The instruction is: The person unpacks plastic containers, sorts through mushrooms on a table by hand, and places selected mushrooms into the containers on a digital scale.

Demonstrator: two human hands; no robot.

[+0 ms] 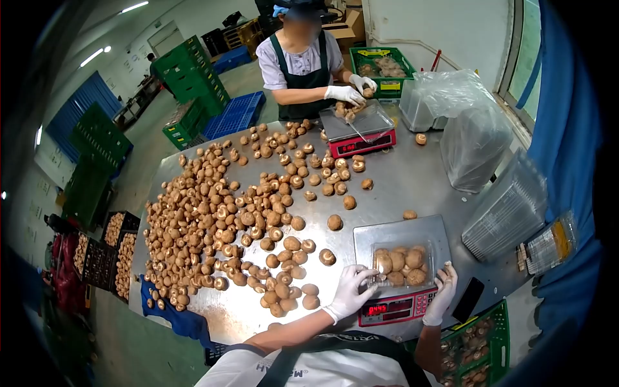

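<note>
A clear plastic tray (374,258) filled with brown mushrooms (397,260) sits on the steel platform of a digital scale (441,237), whose red display is lit. My left hand (351,291), in a white glove, grips the tray's near left edge between fingers and thumb. On the other side my right hand (442,293), gloved too, is held beside the tray's near right corner with its fingers bent and apart. No object shows in it. Left of the scale, loose mushrooms (282,290) lie close to my left forearm.
A large mushroom heap (200,219) covers the left of the metal table (412,177). Across it, a gloved co-worker (303,71) handles mushrooms at a second scale (362,143). Stacked clear trays (506,209), a phone (468,300) and a green crate (498,342) are at right.
</note>
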